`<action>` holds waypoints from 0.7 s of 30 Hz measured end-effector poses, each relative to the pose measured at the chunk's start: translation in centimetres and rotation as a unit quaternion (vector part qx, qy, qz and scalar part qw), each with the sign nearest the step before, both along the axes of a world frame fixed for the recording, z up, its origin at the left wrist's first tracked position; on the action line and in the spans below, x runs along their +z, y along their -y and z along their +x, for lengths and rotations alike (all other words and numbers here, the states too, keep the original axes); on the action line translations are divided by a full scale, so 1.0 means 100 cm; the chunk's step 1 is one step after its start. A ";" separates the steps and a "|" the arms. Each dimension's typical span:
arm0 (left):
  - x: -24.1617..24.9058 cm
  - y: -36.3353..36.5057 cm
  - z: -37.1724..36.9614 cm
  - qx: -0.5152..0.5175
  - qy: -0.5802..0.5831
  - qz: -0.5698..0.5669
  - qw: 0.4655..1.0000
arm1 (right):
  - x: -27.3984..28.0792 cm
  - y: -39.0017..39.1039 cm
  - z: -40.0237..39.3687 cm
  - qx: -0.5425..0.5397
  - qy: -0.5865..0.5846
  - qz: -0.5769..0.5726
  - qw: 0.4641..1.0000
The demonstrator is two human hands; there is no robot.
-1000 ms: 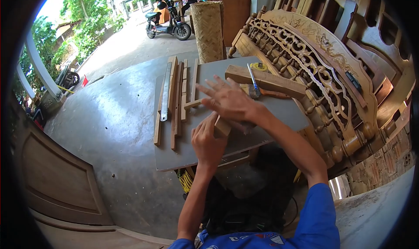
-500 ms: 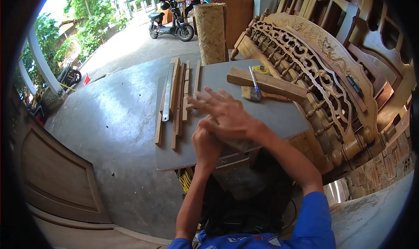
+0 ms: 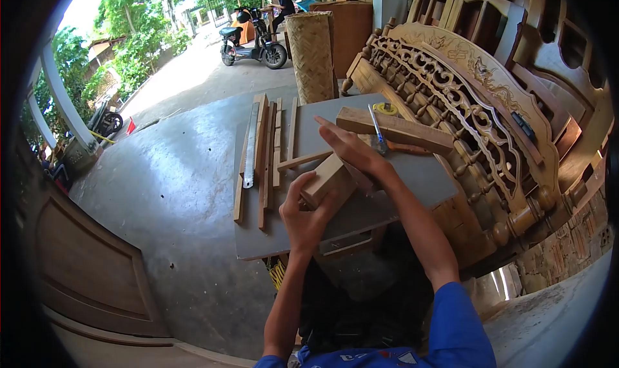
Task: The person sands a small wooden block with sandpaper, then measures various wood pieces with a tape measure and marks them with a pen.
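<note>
A short, thick wooden block point(image 3: 327, 176) is tilted above the grey tabletop point(image 3: 277, 236). My left hand point(image 3: 304, 214) is closed round its near left end, thumb and fingers on either side. My right hand point(image 3: 351, 150) lies along the block's right side, fingers stretched out and held together. Beneath that palm a thin reddish-brown piece point(image 3: 361, 178) shows, perhaps sandpaper; most of it is hidden. A thin wooden strip point(image 3: 306, 160) lies just beyond the block.
Several wooden strips point(image 3: 268, 168) and a steel ruler point(image 3: 250, 152) lie at the left. A thick wooden bar point(image 3: 400, 128), a blue pen-like tool point(image 3: 376, 124) and a yellow tape measure point(image 3: 385, 108) are at the right, beside carved furniture point(image 3: 445, 90). Someone point(image 3: 282, 7) sits beyond a scooter point(image 3: 255, 42).
My right hand has shifted from over my left hand to the block's right side. The block, hidden before, now shows between my hands, and the thin strip beyond it is uncovered.
</note>
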State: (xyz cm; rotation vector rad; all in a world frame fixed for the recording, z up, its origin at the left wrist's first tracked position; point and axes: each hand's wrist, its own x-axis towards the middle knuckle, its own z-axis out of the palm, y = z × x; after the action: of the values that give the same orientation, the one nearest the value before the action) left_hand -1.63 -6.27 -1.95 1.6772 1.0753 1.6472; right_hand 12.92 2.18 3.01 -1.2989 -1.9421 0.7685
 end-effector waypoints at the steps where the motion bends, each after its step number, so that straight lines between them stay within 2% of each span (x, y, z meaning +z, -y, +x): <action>1: 0.002 0.001 -0.001 -0.014 0.045 -0.034 0.998 | -0.005 -0.001 0.003 0.030 -0.093 -0.062 0.993; 3: 0.006 0.005 -0.002 -0.042 0.138 -0.105 0.984 | 0.005 0.022 -0.002 0.045 -0.244 -0.165 0.955; 6: -0.010 -0.002 -0.007 -0.079 0.175 -0.047 0.980 | 0.020 0.033 0.006 0.090 -0.195 -0.093 0.972; 7: -0.005 0.000 -0.008 -0.106 0.171 -0.066 0.977 | 0.030 0.036 -0.002 0.044 -0.236 -0.158 0.958; 10: -0.004 0.002 -0.006 -0.122 0.210 -0.061 0.968 | 0.031 0.027 0.000 0.054 -0.056 -0.020 0.997; 11: -0.003 0.003 -0.006 -0.121 0.203 -0.068 0.969 | 0.024 0.025 -0.004 0.024 -0.071 0.036 0.997; 14: -0.006 0.000 -0.006 -0.095 0.138 -0.052 0.985 | 0.026 0.029 -0.007 0.025 -0.021 0.118 0.992; 17: 0.002 0.001 -0.001 -0.064 0.049 -0.025 0.996 | 0.046 0.047 -0.021 0.065 0.126 0.194 0.971; 20: -0.006 -0.003 -0.002 -0.070 -0.088 -0.001 0.994 | 0.053 0.061 -0.044 0.113 0.354 0.204 0.906; 21: -0.001 -0.006 0.002 -0.083 -0.036 -0.017 0.996 | 0.049 0.059 -0.045 0.110 0.323 0.187 0.921</action>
State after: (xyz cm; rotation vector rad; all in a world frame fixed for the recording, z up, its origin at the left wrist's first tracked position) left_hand -1.40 -5.70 -2.07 1.7645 0.9641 1.4666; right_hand 8.42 -3.75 7.91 -1.1898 -2.6261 0.0232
